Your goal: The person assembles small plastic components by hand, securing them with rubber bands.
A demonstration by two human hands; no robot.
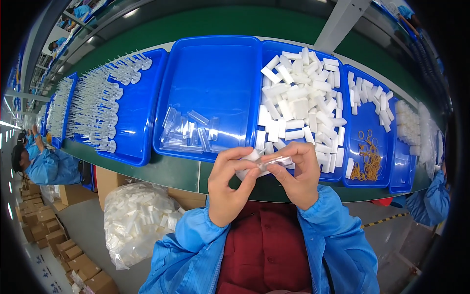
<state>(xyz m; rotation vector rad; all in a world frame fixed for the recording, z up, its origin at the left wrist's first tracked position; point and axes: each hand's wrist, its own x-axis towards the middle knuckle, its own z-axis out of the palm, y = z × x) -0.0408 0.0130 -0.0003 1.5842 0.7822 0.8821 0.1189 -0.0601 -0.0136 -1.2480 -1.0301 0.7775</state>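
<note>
Green tabletop (182, 171) holds blue trays (210, 63); over its near edge, left hand (227, 183) and right hand (300, 174) pinch a clear plastic piece (263, 167), probably light, slick and stiffish, best held at its ends.

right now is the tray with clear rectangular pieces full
No, the blue tray is partly filled: clear pieces lie toward its near left; blue bottom shows beyond.

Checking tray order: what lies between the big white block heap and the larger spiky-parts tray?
Another blue tray, holding clear sleeves in its near part; the head view shows it.
</note>
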